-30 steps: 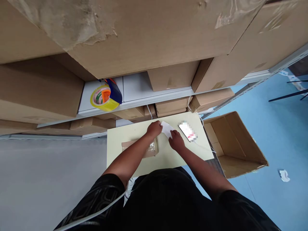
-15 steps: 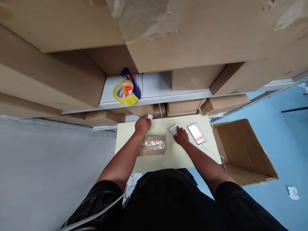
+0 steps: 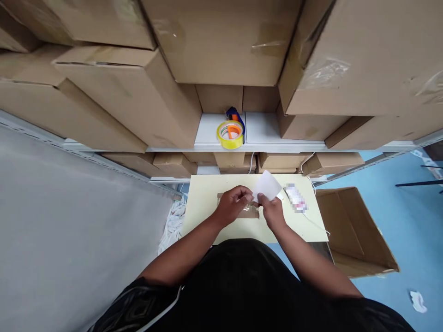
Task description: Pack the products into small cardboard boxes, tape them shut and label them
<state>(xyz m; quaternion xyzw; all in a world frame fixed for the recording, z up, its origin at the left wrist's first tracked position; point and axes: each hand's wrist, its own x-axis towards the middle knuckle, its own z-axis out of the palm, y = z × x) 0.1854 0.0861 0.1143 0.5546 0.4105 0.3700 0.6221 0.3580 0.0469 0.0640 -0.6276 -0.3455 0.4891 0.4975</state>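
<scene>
My right hand (image 3: 272, 210) pinches a small white paper sheet (image 3: 266, 186) and holds it up above the pale yellow table (image 3: 200, 207). My left hand (image 3: 232, 204) is closed, its fingertips meeting the lower edge of the same sheet. Both hands hover over a small flat brown parcel (image 3: 246, 212) with clear tape, which they partly hide. A phone (image 3: 295, 198) with a white cable lies on the table just right of my right hand.
A yellow tape roll in a blue and orange dispenser (image 3: 230, 131) sits on the white shelf (image 3: 207, 133) behind the table. Large cardboard boxes (image 3: 221, 41) fill the shelves. An open empty cardboard box (image 3: 353, 230) stands on the blue floor at right. White cords (image 3: 171, 226) pile at the table's left.
My hands were apart, left near the table's far edge, right on the sheet lying on the table. They have come together over the parcel, with the sheet lifted. The view shifted right.
</scene>
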